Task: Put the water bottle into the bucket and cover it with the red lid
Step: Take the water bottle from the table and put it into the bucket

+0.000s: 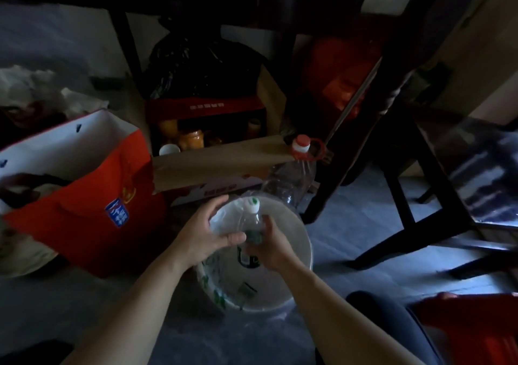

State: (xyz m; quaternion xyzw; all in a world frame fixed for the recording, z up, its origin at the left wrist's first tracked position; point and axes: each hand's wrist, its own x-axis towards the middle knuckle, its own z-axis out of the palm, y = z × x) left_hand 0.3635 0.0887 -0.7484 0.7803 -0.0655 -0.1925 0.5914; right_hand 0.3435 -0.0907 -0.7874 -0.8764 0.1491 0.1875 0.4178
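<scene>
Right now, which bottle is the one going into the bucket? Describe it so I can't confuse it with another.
Find the white round plastic bucket on the floor at centre frame. Held over its mouth by both hands is the small clear plastic water bottle. Its cap is white with green, unlike the larger clear jug with a red cap behind the bucket.

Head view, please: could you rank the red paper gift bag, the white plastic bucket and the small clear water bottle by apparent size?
1. Red paper gift bag
2. White plastic bucket
3. Small clear water bottle, held above the bucket
</scene>
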